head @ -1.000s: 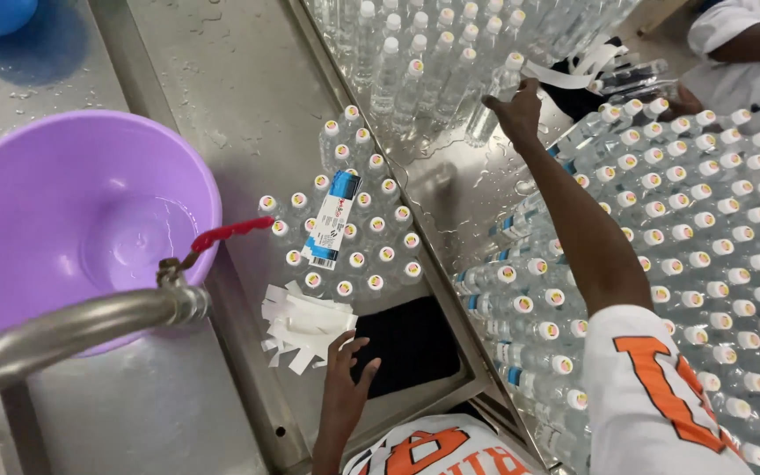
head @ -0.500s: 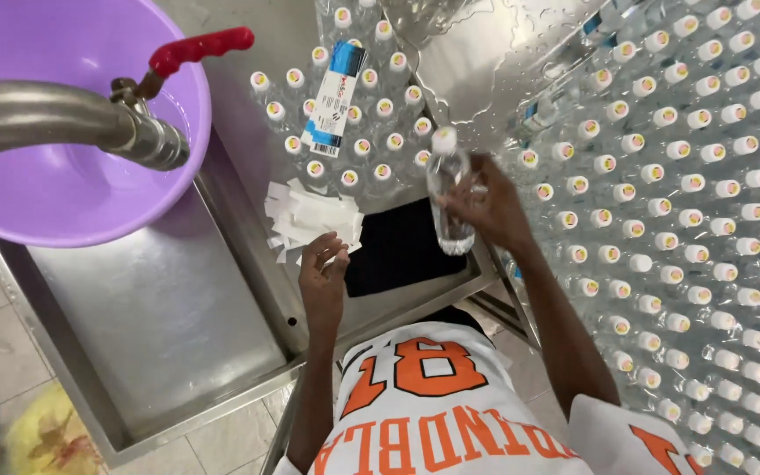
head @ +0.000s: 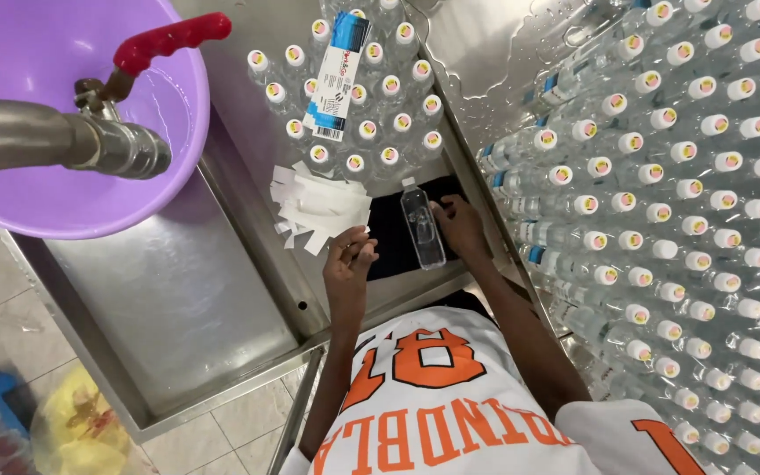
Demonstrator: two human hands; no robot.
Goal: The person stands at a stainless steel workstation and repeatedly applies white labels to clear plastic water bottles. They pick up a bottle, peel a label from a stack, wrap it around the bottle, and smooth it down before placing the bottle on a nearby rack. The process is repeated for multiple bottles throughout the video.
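Observation:
My right hand [head: 461,225] grips a clear, uncapped-looking plastic bottle [head: 422,230] that lies on a dark mat [head: 390,239] at the edge of the steel counter. My left hand [head: 349,266] is just left of it. Its fingertips are pinched together at the near edge of a loose pile of white label strips [head: 317,208]. Behind the pile stands a block of capped water bottles [head: 371,132] with a blue and white label bundle [head: 338,75] lying across their caps.
A purple basin [head: 54,189] sits in the steel sink [head: 178,308] under a metal tap [head: 90,145] with a red handle [head: 169,40]. Rows of capped bottles [head: 688,220] fill the wet counter on the right. A yellow bag [head: 81,422] lies on the tiled floor.
My right hand reached into the bottles on the right, lifted one out, and has brought it down flat onto the dark mat. My left hand moved up to the white strips.

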